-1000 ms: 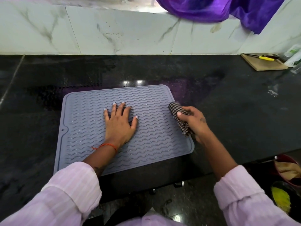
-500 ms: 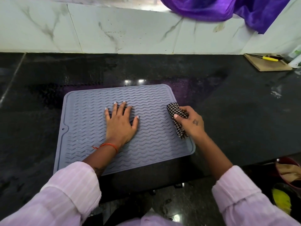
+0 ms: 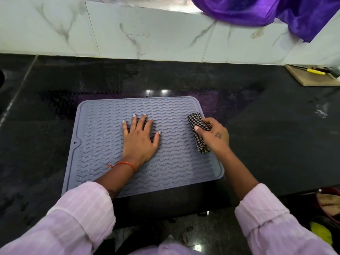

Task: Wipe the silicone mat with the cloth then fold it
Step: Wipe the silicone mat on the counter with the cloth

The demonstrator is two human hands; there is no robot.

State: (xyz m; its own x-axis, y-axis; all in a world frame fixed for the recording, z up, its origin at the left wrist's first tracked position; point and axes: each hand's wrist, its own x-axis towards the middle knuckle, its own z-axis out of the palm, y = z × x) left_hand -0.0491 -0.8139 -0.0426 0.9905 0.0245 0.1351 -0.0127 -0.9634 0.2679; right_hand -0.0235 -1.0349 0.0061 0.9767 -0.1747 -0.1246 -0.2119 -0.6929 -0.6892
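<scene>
A grey silicone mat [image 3: 103,129] with wavy ridges lies flat on the black stone counter. My left hand [image 3: 139,138] presses flat on the mat's middle, fingers spread and straight. My right hand [image 3: 214,137] grips a bunched black-and-white checked cloth [image 3: 197,126] and holds it against the mat near its right edge. Part of the cloth is hidden under my fingers.
A wooden cutting board [image 3: 312,78] with a yellow-handled tool lies at the far right by the marble wall [image 3: 147,34]. Purple fabric [image 3: 276,10] hangs over the wall at top right. The counter's front edge runs just below the mat; a red container [image 3: 329,201] sits below right.
My right hand has slid the cloth a little leftward, from the mat's right rim onto its surface. My left hand has stayed pressed in place.
</scene>
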